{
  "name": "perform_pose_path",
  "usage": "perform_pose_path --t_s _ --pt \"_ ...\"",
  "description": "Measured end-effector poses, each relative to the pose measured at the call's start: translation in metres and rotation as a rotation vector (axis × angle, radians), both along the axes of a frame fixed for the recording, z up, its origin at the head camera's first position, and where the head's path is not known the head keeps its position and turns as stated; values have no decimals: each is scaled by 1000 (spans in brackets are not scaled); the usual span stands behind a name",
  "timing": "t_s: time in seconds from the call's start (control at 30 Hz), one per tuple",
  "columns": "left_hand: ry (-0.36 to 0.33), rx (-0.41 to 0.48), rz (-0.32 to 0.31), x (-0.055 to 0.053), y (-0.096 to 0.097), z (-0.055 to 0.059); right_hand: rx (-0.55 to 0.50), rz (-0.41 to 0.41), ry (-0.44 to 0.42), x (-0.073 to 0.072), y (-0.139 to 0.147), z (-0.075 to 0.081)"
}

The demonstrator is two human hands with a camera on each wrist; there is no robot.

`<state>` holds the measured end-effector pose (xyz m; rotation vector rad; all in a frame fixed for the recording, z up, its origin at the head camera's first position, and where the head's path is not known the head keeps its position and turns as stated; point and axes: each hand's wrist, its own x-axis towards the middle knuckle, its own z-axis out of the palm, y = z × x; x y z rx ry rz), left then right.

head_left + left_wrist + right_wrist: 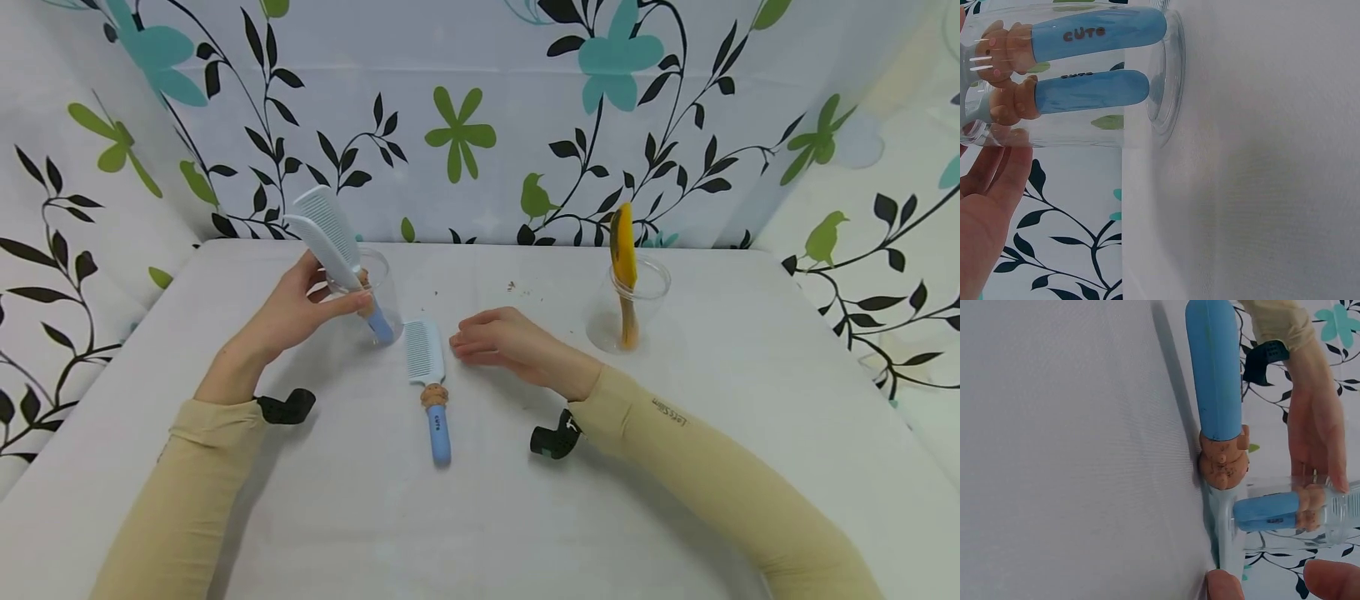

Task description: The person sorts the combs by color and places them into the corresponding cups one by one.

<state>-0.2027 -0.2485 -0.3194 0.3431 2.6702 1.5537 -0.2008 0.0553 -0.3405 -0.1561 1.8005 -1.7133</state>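
My left hand (pixel 283 312) grips a clear cup (pixel 390 287) near its rim, thumb in front and fingers behind. Two pale blue combs (pixel 318 237) stand leaning in that cup, teeth up. Through its wall, the left wrist view shows their blue handles (pixel 1100 31) with brown animal figures above. A third comb of this kind (pixel 424 354) lies on the table between the hands, its handle (pixel 1215 369) toward me. Beside its toothed end is my right hand (pixel 525 350), fingers loosely bent and apart from the comb, holding nothing.
A second clear cup (pixel 660 287) stands at the back right, with a yellow, dark-edged, long-handled item (pixel 624 250) leaning in it. Small brown crumbs (pixel 512 287) lie on the white table (pixel 480 517). A patterned curtain (pixel 480 50) borders the table's back and sides.
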Motion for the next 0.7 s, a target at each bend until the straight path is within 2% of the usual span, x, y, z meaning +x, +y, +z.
perform_pose_path --t_s 0.27,0.7 --pt "3 4 4 0 1 1 -33 -41 -108 -5 -11 -7" --pt "1 -6 5 -2 -1 -1 13 -83 -123 -11 -31 -11"
